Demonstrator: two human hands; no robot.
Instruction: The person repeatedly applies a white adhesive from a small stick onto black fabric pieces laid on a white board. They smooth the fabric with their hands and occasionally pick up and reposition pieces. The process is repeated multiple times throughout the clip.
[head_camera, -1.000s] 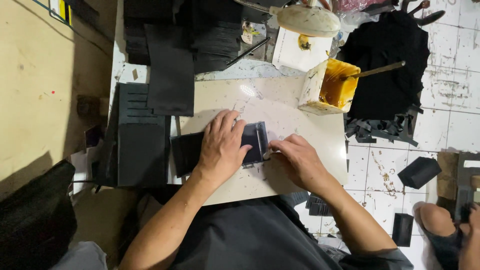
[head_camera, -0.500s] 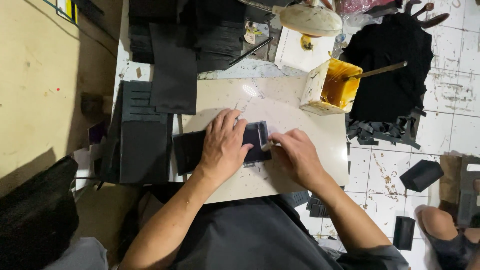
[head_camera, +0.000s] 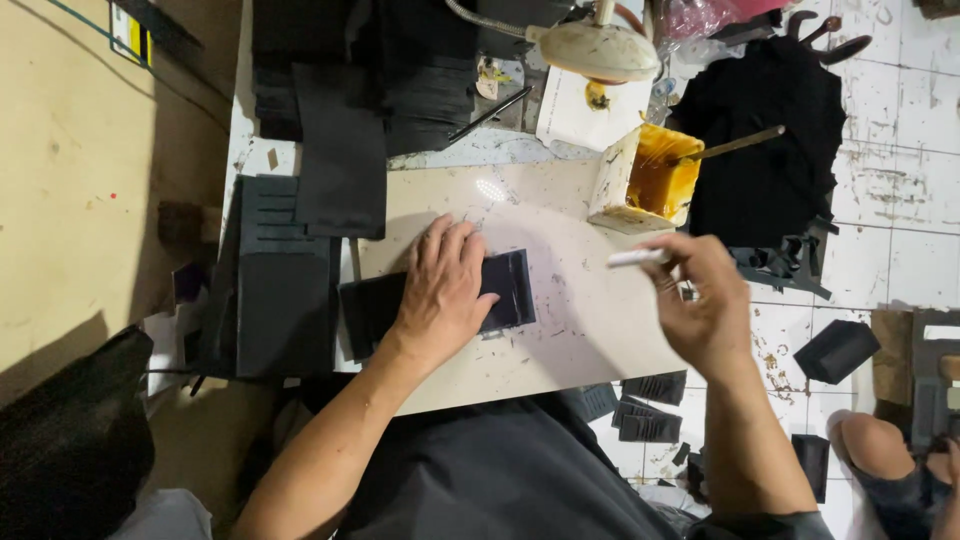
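My left hand (head_camera: 445, 290) lies flat, palm down, on a dark rectangular leather piece (head_camera: 505, 290) on the pale work board (head_camera: 560, 340). Fingers are spread over the piece's middle. My right hand (head_camera: 705, 305) hovers at the board's right edge, fingers closed around a thin white stick (head_camera: 632, 258) that points left. An open box of yellow glue (head_camera: 655, 180) with a brush handle (head_camera: 735, 145) standing in it sits just beyond the right hand.
Stacks of black leather sheets (head_camera: 340, 120) cover the back left. A black slotted panel (head_camera: 275, 280) lies left of the board. A lamp head (head_camera: 595, 50) hangs over the back. Black scraps (head_camera: 650, 405) and a black cloth (head_camera: 770, 140) lie on the tiled floor; another person's foot (head_camera: 880, 450) is at right.
My right hand has lifted off the dark piece and moved right, toward the glue box, now holding the white stick. The left hand stays pressed on the piece.
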